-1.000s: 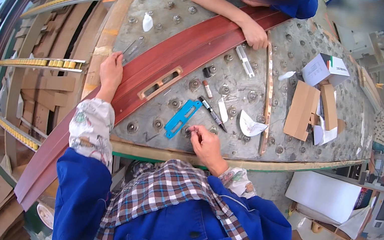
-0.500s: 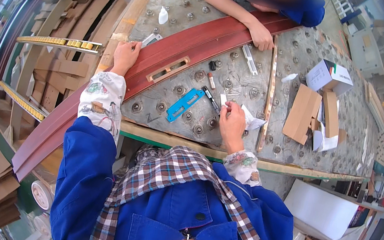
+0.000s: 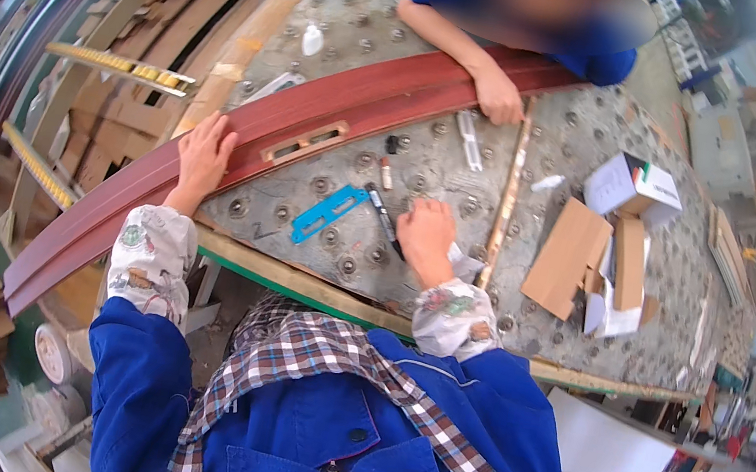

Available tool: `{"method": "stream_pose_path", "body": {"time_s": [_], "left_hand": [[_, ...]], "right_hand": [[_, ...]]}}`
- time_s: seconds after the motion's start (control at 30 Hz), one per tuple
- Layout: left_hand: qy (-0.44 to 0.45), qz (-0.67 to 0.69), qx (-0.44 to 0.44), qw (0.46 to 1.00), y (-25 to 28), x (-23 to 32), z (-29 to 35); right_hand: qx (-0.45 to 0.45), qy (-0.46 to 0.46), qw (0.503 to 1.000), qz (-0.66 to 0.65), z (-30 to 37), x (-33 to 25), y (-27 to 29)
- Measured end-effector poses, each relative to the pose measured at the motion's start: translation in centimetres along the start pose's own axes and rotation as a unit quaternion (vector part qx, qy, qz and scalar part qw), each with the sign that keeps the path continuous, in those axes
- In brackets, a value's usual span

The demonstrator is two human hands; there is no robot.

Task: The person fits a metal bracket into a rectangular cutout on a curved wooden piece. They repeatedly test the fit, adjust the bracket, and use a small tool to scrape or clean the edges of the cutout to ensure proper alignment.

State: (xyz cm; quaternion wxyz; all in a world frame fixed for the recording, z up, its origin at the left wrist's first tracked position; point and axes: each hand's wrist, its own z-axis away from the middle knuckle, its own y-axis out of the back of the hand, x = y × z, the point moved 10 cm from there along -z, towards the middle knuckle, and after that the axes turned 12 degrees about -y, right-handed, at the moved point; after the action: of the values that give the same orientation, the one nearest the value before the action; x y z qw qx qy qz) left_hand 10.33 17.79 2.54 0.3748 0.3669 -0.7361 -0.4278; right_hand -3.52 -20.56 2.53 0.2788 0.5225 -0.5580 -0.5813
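A long dark-red wooden board (image 3: pixel 363 84) with a slotted cutout lies diagonally over the table, its near-left end overhanging the edge. My left hand (image 3: pixel 204 157) rests on this board, left of the cutout, with fingers stretched and thumb apart. Over the tabletop, my right hand (image 3: pixel 428 234) is curled with the fingers bent downward; whatever lies under them is hidden. A black marker pen (image 3: pixel 384 215) sits just left of it, and white crumpled paper (image 3: pixel 466 264) shows at its right. Farther left is a blue slotted template (image 3: pixel 329 214). A small reddish-brown stick (image 3: pixel 385 173) lies beyond the pen.
Across the table, a co-worker's hand (image 3: pixel 499 96) rests at the board's edge. A white metal fitting (image 3: pixel 469 141), a white bottle (image 3: pixel 313 39), a white box (image 3: pixel 633 187) and cardboard (image 3: pixel 566 258) lie on the ball-studded table (image 3: pixel 293 267). Roller rails (image 3: pixel 121 68) stand left.
My left hand has slid down the board toward me and its fingers have spread. My right hand has curled over; the small white piece at its fingertips is out of sight.
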Motion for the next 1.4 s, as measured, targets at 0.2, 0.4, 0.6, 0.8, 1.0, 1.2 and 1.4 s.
{"method": "stream_pose_path", "body": {"time_s": [0.2, 0.4, 0.6, 0.8, 1.0, 1.2, 1.4], "left_hand": [[-0.024, -0.034, -0.055, 0.998, -0.2, 1.8, -1.5], [-0.001, 0.030, -0.123, 0.992, -3.8, 0.8, -7.0], [-0.064, 0.156, -0.125, 0.978, -7.0, 4.0, -12.2], [-0.008, 0.166, -0.196, 0.966, -8.5, 4.2, -12.6], [-0.035, 0.200, -0.160, 0.966, -7.8, 4.1, -12.8], [-0.054, 0.201, -0.135, 0.969, -7.9, 4.0, -12.9], [-0.049, 0.191, -0.126, 0.972, -7.7, 4.0, -12.7]], "right_hand": [[-0.039, -0.064, 0.986, -0.149, -0.7, 0.1, 1.1], [-0.089, -0.011, 0.965, -0.245, -1.9, -7.6, 1.5], [-0.143, 0.008, 0.982, -0.126, -4.6, -15.0, -0.5], [-0.169, -0.044, 0.985, -0.003, -6.0, -16.1, -2.9], [-0.176, -0.009, 0.984, 0.032, -6.4, -18.3, -3.6], [-0.232, 0.026, 0.972, 0.040, -7.4, -19.4, -4.1], [-0.256, 0.043, 0.964, 0.051, -7.4, -20.2, -5.1]]}}
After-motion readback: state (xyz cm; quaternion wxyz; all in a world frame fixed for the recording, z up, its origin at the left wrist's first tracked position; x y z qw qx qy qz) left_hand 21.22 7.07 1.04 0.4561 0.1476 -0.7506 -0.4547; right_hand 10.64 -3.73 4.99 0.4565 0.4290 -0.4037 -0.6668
